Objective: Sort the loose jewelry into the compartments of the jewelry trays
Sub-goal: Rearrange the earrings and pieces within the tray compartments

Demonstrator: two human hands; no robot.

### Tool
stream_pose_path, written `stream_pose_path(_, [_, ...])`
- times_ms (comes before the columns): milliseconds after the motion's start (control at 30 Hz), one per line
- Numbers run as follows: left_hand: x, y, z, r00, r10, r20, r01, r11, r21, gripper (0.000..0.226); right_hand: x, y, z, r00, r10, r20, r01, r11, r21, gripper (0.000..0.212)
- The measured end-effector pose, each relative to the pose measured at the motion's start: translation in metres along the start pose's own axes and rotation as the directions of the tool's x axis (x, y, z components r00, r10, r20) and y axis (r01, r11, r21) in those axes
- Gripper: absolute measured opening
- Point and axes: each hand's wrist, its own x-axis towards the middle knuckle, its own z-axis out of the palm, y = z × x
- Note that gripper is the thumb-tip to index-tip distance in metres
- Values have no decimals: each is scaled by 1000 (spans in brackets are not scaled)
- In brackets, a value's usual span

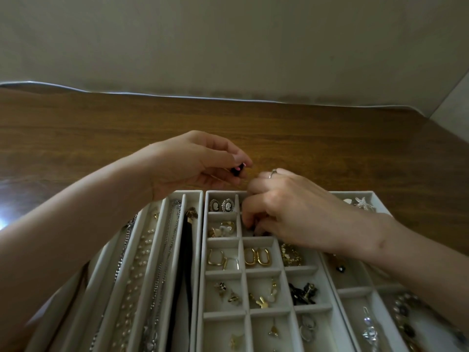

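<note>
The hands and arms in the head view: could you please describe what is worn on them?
No sleeves show on either arm. The right hand wears a slim silver-coloured ring; the left hand shows none. No watch or bracelet shows on either wrist.

The desk (304, 128) was marked by a brown wood grain, and the wall (228, 34) behind it was seen in plain beige. The trays (220, 241) were lined in pale grey. A small piece (237, 171) was coloured black with pink. The cameo earrings (221, 205) were patterned in black and white. The hoops (256, 256) and rabbit charm (261, 301) were seen in gold, the pearl necklace (137, 262) in cream, the ribbon (186, 250) and bows (303, 293) in black, the ring (273, 172) and starfish (361, 201) in silver.
</note>
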Motion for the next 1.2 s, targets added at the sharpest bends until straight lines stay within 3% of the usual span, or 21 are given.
stream_pose_path(300, [0, 0, 1, 998, 57, -38, -56, 998, 7, 28, 3, 4, -4, 997, -30, 69, 27, 999, 41, 18])
stream_pose_path(433, [-1, 0, 2, 997, 61, -48, -61, 998, 9, 32, 0, 13, -10, 999, 42, 13, -44, 976, 213, 16])
stream_pose_path(600, [0, -1, 4, 997, 35, -72, -31, 998, 51, 38, -7, 26, -18, 948, 276, -159, -172, 864, 474, 16])
stream_pose_path(733, [-1, -4, 9, 998, 39, -48, -33, 993, 112, 34, -8, 28, -18, 910, 367, -195, -130, 696, 706, 25])
stream_pose_path(933, [0, -7, 16, 999, 38, -2, -38, 990, 133, 30, -2, 21, -8, 921, 317, -227, -77, 719, 690, 21])
stream_pose_path(1200, [1, -6, 9, 998, 42, 48, -44, 998, 45, 26, -7, 28, -7, 901, 348, -258, -43, 663, 747, 14])
